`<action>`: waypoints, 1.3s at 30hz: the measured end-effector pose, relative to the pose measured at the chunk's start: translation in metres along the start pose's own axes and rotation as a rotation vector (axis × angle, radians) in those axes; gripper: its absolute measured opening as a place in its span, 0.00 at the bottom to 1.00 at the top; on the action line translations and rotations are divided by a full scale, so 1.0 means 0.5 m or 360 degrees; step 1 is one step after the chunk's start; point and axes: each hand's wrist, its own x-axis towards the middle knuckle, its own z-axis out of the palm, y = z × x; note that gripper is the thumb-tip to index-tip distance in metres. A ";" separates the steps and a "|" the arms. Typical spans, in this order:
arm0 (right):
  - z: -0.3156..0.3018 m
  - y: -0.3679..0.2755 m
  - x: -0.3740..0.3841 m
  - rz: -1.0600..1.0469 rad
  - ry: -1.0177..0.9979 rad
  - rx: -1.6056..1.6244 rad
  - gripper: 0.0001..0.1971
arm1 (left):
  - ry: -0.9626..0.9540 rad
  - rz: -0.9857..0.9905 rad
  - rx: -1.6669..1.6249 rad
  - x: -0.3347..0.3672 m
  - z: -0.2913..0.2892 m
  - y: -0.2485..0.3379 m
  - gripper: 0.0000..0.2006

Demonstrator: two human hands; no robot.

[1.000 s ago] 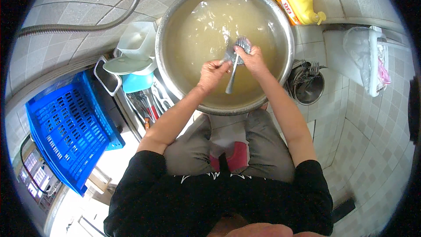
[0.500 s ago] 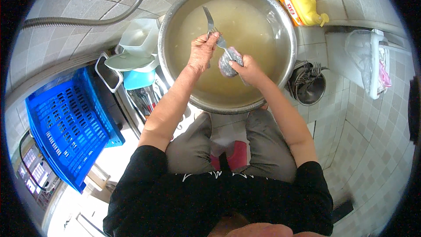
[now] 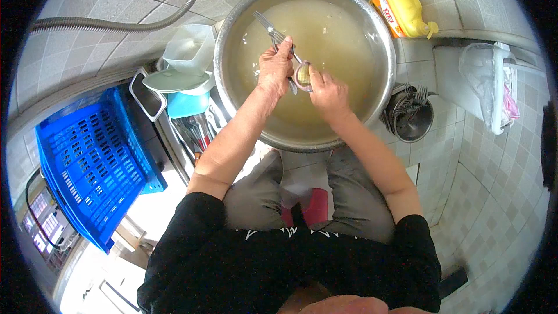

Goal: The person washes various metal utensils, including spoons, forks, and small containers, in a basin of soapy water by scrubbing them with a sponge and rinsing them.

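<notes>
Over a large round metal basin [image 3: 218,52] of cloudy yellowish water [image 3: 331,35], my left hand [image 3: 274,68] is closed round several metal forks [image 3: 266,23]. Their tines point up and to the far left, and a handle end shows below the hand. Close on its right, my right hand [image 3: 329,94] grips a scrubbing sponge [image 3: 303,75] with a yellowish face and a grey-purple edge. The sponge is pressed against the fork handles beside my left hand. My fingers partly hide both the forks and the sponge.
Right of the basin stand a metal pot [image 3: 411,117] with forks in it and a yellow bottle [image 3: 407,11]. To the left are pale plastic tubs [image 3: 189,49], a green lid [image 3: 174,81], other cutlery [image 3: 192,131] and a blue crate [image 3: 96,163]. A metal hose [image 3: 116,23] hangs at the back.
The sponge has turned so its yellowish face shows, and my right hand has shifted round it beside the left. The forks' tines have swung further left.
</notes>
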 end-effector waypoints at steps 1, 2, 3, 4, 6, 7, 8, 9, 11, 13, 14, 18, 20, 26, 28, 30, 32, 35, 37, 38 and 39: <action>0.002 0.000 -0.003 -0.0005 0.0003 0.0007 0.20 | -0.0015 -0.0004 -0.0015 0.004 -0.004 0.003 0.12; 0.002 0.001 -0.006 -0.0032 0.0073 0.0087 0.18 | -0.0009 0.0002 -0.0013 0.009 -0.008 0.004 0.12; 0.002 0.001 -0.008 -0.0058 0.0142 0.0168 0.15 | -0.0030 0.0039 -0.0066 0.014 -0.012 0.003 0.11; -0.009 -0.008 -0.004 -0.0065 0.0142 0.0176 0.15 | -0.0048 0.0076 -0.0120 0.019 -0.020 0.003 0.10; -0.035 -0.026 0.010 0.0317 -0.0194 0.0468 0.13 | 0.0007 0.0144 -0.0136 0.031 -0.036 0.004 0.10; -0.035 -0.021 0.010 0.0315 -0.0192 0.0467 0.13 | 0.0041 0.0201 -0.0155 0.031 -0.033 0.007 0.10; -0.035 -0.013 0.009 0.0592 -0.0271 0.0976 0.15 | 0.0040 0.0204 -0.0155 0.029 -0.029 0.006 0.10; -0.033 -0.005 0.007 0.0867 -0.0349 0.1487 0.18 | -0.0074 0.0143 -0.0159 0.023 -0.022 0.002 0.10; -0.018 0.012 -0.001 0.0896 -0.0390 0.1488 0.19 | -0.0244 -0.0028 -0.0136 0.009 -0.013 0.000 0.09; -0.012 0.020 -0.004 0.0924 -0.0436 0.1499 0.20 | -0.0268 -0.0074 -0.0056 0.006 -0.007 -0.002 0.09; -0.013 0.019 -0.004 0.0813 -0.0357 0.1263 0.20 | -0.0285 -0.0120 0.0027 0.005 -0.005 -0.003 0.09; -0.005 0.014 -0.010 0.0009 0.0109 -0.0015 0.19 | 0.0018 -0.0095 0.0282 0.003 0.012 -0.012 0.10; 0.002 0.011 -0.017 -0.0122 0.0156 0.0203 0.19 | 0.0000 -0.0045 0.0422 0.010 0.002 0.004 0.10; -0.002 0.028 -0.044 0.0124 -0.0206 0.0767 0.18 | -0.0864 -0.0104 -0.0201 -0.003 -0.007 0.053 0.17; 0.012 0.050 -0.050 0.0336 -0.0218 0.0924 0.20 | -0.0933 -0.0074 -0.0159 -0.016 -0.003 0.058 0.18; 0.020 0.067 -0.055 0.0698 -0.0255 0.1181 0.21 | -0.1081 -0.0089 -0.0099 -0.025 0.000 0.059 0.19; 0.034 0.083 -0.069 0.0678 -0.0244 0.1031 0.21 | -0.1058 -0.0112 -0.0105 -0.040 0.010 0.056 0.19; 0.056 0.091 -0.092 0.0647 -0.0237 0.1036 0.22 | -0.1096 -0.0288 -0.0099 -0.056 0.039 0.046 0.15; 0.068 0.085 -0.106 0.0709 -0.0525 0.1342 0.22 | -0.0984 -0.0297 -0.0027 -0.073 0.066 0.037 0.14; 0.073 0.078 -0.114 0.0805 -0.0810 0.1490 0.22 | -0.0861 -0.0302 0.0027 -0.087 0.081 0.029 0.17; 0.127 0.089 -0.154 0.0734 -0.0570 0.1213 0.23 | -0.0856 -0.0287 0.0053 -0.117 0.129 0.024 0.21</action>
